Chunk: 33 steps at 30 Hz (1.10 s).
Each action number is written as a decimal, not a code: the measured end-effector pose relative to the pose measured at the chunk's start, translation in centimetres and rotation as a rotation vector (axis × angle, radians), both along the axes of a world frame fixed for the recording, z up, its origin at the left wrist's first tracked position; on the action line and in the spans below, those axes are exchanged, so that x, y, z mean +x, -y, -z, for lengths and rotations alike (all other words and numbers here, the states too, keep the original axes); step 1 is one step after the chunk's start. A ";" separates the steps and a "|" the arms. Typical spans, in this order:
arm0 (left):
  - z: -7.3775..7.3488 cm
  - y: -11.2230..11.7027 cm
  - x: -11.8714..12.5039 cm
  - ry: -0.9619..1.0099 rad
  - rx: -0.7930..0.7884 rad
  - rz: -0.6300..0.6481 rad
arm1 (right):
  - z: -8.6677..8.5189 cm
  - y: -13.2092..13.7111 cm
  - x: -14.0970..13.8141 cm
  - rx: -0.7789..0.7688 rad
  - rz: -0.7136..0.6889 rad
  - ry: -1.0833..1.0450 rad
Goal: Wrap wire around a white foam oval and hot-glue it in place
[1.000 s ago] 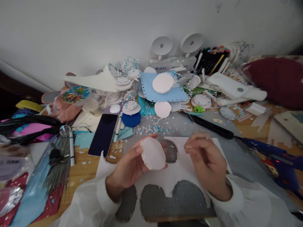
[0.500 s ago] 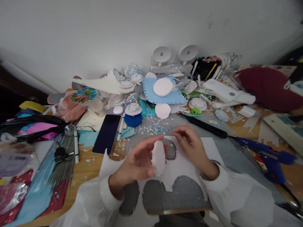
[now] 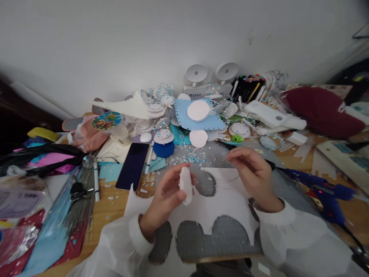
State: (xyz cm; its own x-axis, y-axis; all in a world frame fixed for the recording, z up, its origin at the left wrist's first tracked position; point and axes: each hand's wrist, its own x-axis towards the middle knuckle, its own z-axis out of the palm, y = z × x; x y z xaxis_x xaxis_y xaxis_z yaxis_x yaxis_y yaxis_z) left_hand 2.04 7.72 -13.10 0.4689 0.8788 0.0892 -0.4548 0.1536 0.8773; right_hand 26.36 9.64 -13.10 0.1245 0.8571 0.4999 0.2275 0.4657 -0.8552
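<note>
My left hand holds a white paper disc on edge, fingers behind it and thumb in front, above the sheet. My right hand is apart from the disc, to its right, its fingers bent and drawn together at the tips. Whatever may be between those fingertips is too small to make out. Beneath both hands lies a white paper sheet with rounded pieces cut out of it. The grey cutting mat shows through those holes.
White and blue paper scraps lie behind the sheet. A phone, a marker and a blue lid stand left. At the right is a blue glue gun with a red light. Paper discs pile along the wall.
My right hand has moved right and slightly up, away from the disc. The left hand has shifted a little left with the disc. The view has turned slightly.
</note>
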 end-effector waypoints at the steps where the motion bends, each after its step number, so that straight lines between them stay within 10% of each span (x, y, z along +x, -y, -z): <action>1: 0.1 0.0 0.0 0.013 -0.009 -0.025 | -0.4 -0.1 -0.5 0.004 -0.035 -0.079; 7: 0.3 0.1 -0.2 -0.006 0.028 -0.049 | -0.9 -2.4 -1.2 -0.056 -0.108 0.208; 14: 0.5 0.3 0.3 0.015 -0.005 0.005 | 0.8 -3.0 4.8 -0.061 0.276 0.851; 23: 0.0 0.4 0.4 -0.057 0.070 0.113 | 3.1 -4.7 7.9 -0.162 0.260 1.142; 33: 0.2 0.5 0.5 -0.200 0.152 -0.033 | -1.6 -1.6 5.4 0.012 0.372 1.042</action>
State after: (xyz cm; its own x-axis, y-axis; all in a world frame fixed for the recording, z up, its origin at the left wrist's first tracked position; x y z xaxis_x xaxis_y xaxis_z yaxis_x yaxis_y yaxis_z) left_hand 2.56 7.17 -13.32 0.4616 0.8774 0.1305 -0.2728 0.0005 0.9621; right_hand 31.73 11.24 -11.46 -0.1129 0.8481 0.5177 0.9611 0.2254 -0.1595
